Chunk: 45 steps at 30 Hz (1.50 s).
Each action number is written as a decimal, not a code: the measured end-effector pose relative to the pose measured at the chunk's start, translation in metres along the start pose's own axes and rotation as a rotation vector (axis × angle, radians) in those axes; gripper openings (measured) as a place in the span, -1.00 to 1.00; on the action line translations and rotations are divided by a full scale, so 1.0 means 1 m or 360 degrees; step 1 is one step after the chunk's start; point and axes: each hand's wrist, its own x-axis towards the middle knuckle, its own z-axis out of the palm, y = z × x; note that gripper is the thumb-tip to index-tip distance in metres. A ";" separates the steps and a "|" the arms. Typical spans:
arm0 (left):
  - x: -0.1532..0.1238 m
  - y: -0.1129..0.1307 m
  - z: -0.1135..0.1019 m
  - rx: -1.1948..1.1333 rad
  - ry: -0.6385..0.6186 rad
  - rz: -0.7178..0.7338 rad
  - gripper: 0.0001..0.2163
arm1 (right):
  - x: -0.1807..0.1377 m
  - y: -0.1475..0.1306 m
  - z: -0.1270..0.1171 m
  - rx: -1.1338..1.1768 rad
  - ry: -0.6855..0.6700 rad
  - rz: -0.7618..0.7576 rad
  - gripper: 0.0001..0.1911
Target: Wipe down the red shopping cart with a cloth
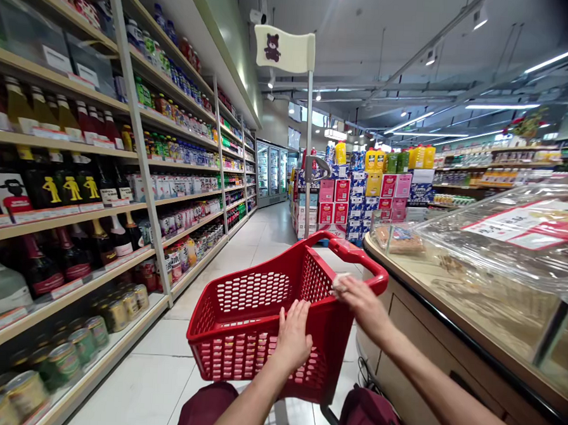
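The red shopping basket (254,312) stands on the floor (161,371) straight ahead, long axis pointing away; the left hand (294,340) lies flat and open on its near rim, the right hand (362,305) pinches a white scrap (340,281) at its right rim.

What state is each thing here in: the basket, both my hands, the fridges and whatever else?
basket: upright, empty
left hand: open, flat on the basket's near wall
right hand: closed on a white scrap at the rim
flag: upright on its pole
fridges: doors shut
film: spread over the counter food
shelves: stocked
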 end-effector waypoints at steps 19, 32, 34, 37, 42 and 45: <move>0.004 0.003 0.002 0.0034 0.0011 -0.0028 -0.31 | -0.007 -0.003 -0.011 0.0088 0.0040 0.0112 -0.64; 0.005 0.002 0.005 0.0070 0.0020 -0.0031 -0.31 | -0.010 0.014 -0.007 0.0005 0.0054 0.0212 -0.62; 0.004 0.003 0.006 0.0115 0.0042 -0.0050 -0.30 | -0.009 0.025 -0.013 -0.0098 0.0137 0.0412 -0.63; 0.002 0.005 0.006 0.0191 0.0061 -0.0062 -0.28 | -0.009 0.024 -0.015 -0.0067 0.0140 0.0389 -0.64; -0.005 -0.007 0.005 0.0294 0.0164 -0.0196 -0.30 | -0.008 0.009 -0.009 0.0071 0.0103 0.0218 -0.60; -0.008 -0.017 0.005 0.0326 0.0172 -0.0189 -0.33 | -0.008 0.006 -0.007 -0.0029 0.0246 0.0484 -0.62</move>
